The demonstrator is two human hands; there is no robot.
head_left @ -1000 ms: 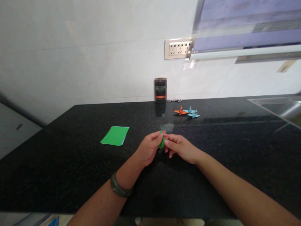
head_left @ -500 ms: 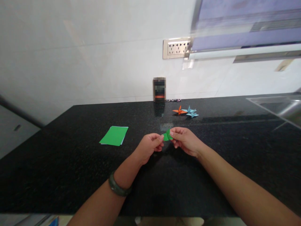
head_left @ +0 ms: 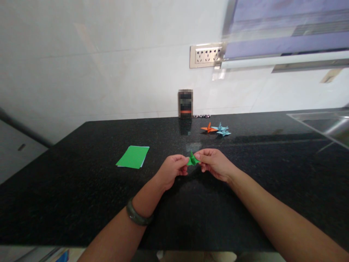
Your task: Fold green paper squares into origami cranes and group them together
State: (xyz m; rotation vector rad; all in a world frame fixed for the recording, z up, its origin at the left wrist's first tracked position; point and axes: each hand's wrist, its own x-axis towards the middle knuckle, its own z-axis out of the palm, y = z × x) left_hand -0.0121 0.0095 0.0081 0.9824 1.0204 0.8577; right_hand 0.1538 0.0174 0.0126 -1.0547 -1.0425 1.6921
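Both hands are pinched on the small green folded paper [head_left: 193, 160] — the left hand [head_left: 172, 171] grips its left end between thumb and fingers, the right hand [head_left: 215, 163] its right. It spans the gap between the fingertips, over the dark table [head_left: 174, 225], with a point sticking up in the middle. A bangle [head_left: 137, 215] circles the left wrist. To the left lies a stack of square sheets [head_left: 133, 157], green on top. Beyond the right hand, an orange paper crane [head_left: 209, 128] sits just beside light blue cranes [head_left: 224, 133].
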